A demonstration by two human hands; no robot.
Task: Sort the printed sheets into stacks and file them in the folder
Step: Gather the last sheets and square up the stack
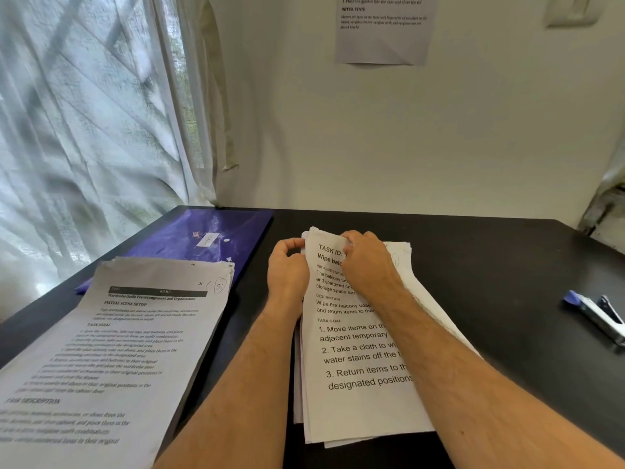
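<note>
Head view of a black counter set against a pale wall. Both hands meet at the far edge of a stack of printed sheets lying at centre; its top sheet is headed "TASK ID" and lists numbered steps. The left hand curls its fingers around the stack's far left corner, thumb and fingers pinching the paper edge. The right hand lies over the top sheet with its fingers bent onto the far edge, gripping the upper sheets, which lift slightly there. A second stack, thicker and with a hand-circled mark near its far right corner, rests to the left, apart from the first. Beyond it lies a purple folder, flat and closed, its near part covered by the second stack. A stapler sits near the right edge of the counter. A printed notice hangs on the wall, and a curtain covers the window at left.
</note>
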